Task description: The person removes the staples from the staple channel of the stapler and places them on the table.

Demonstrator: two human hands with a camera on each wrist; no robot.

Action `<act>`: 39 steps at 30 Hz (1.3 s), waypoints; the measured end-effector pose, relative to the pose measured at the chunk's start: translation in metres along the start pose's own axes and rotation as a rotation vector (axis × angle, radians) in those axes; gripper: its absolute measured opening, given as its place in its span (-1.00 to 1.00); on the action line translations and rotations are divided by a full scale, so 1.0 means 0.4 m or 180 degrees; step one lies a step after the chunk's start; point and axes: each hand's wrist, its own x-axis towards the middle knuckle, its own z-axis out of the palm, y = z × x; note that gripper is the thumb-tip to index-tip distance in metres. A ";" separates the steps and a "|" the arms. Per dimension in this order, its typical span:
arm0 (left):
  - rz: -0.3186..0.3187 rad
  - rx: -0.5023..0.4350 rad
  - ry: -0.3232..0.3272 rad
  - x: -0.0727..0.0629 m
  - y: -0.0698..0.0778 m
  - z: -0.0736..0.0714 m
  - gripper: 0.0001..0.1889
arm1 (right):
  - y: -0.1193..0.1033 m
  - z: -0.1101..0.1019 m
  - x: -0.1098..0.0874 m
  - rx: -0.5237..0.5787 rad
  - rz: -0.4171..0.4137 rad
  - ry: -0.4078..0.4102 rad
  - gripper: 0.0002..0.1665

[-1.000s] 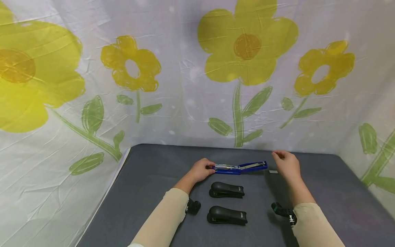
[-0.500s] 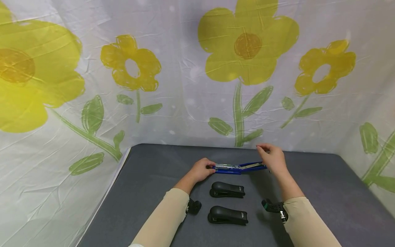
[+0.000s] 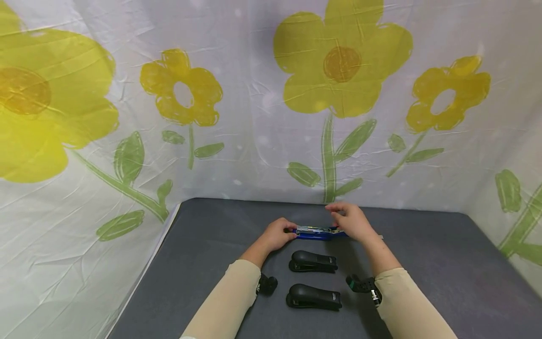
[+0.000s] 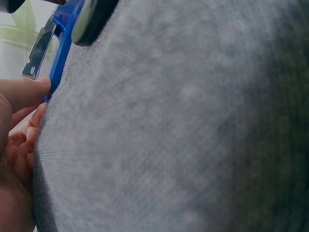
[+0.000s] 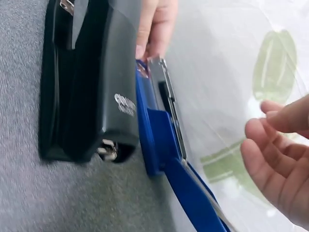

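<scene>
A blue stapler [image 3: 313,236] lies opened out on the grey table, its silver staple rail bared and its upper arm swung back to the right. My left hand [image 3: 275,234] pinches its left end; the left wrist view shows the thumb and fingers of that hand [image 4: 24,111] at the blue base [image 4: 59,63]. Above the right part of the stapler is my right hand [image 3: 352,222], hiding most of the swung-back arm in the head view. In the right wrist view, the fingers of this hand [image 5: 282,162] are loosely bent beside the stapler [image 5: 153,140], with nothing visible between them.
Two black staplers [image 3: 314,262] lie one below the other nearer to me, the front one [image 3: 314,297] closest. A small pale strip [image 3: 381,237] peeks out right of my right wrist. Behind the table hangs a white cloth [image 3: 254,141] with yellow flowers.
My right hand has moved left from beside the pale strip to above the stapler, and its thumb and fingers have spread a little. The left hand and the staplers have stayed in place.
</scene>
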 end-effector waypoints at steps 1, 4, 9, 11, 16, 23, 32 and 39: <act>-0.0012 -0.0005 -0.0003 0.000 0.000 0.000 -0.71 | -0.002 0.006 0.002 -0.0022 -0.0018 -0.0071 -0.62; -0.0026 0.0002 0.0002 0.002 -0.001 0.000 -0.71 | -0.007 0.024 0.008 -0.0116 -0.0107 -0.0222 -0.61; -0.0011 0.0037 0.0007 0.005 -0.004 0.000 -0.71 | -0.011 0.055 0.020 -0.0260 -0.0135 -0.0415 -0.62; 0.0020 0.0052 0.0016 0.006 -0.006 0.000 -0.72 | -0.009 0.066 0.026 -0.0347 -0.0125 -0.0488 -0.63; 0.0034 0.0054 0.0031 0.008 -0.011 0.002 -0.72 | -0.006 0.091 0.039 -0.0592 -0.0123 -0.0622 -0.66; 0.0037 0.0036 0.0062 0.002 -0.001 -0.004 -0.73 | 0.006 0.123 0.048 -0.0878 -0.0192 -0.0630 -0.74; 0.0071 0.0044 0.0011 0.001 0.002 -0.007 -0.71 | -0.001 0.147 0.047 -0.0967 0.0036 -0.0470 -0.75; 0.0054 0.0042 -0.0020 0.000 0.000 -0.009 -0.71 | -0.013 0.155 0.050 -0.0879 0.0203 -0.0338 -0.78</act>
